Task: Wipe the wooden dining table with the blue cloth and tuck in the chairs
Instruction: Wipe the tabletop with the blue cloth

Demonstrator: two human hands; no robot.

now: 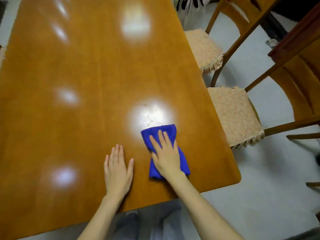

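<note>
Two hands on the wooden worktop (97, 75), both flat. Near the front edge the left hand (117, 168) lies palm down on bare wood, fingers straight and together, thumb splayed out, holding nothing. Just to its right the right hand (166, 153) sits palm down on top of the blue cloth (185, 164), fingers straight and slightly spread, pressing it to the wood rather than curling round it. The cloth is bunched into a longish pad on the worktop near the front right corner and sticks out past the fingertips and past the heel of the hand. A bright glare patch (152, 115) sits on the wood just ahead of the cloth, with small specks or smears showing in it; several more glare spots lie further up and to the left. Bare forearms come in from the bottom, and grey trousers (149, 220) show below the front edge. Along the right side stand the nearer chair (235, 115) and the farther chair (202, 47), both wooden, each with a beige patterned cushion and frilled hem. Each seat front meets the worktop edge, and most of each seat is out in the open. Pale grey floor (270, 179) underneath. Slight blur throughout.
</note>
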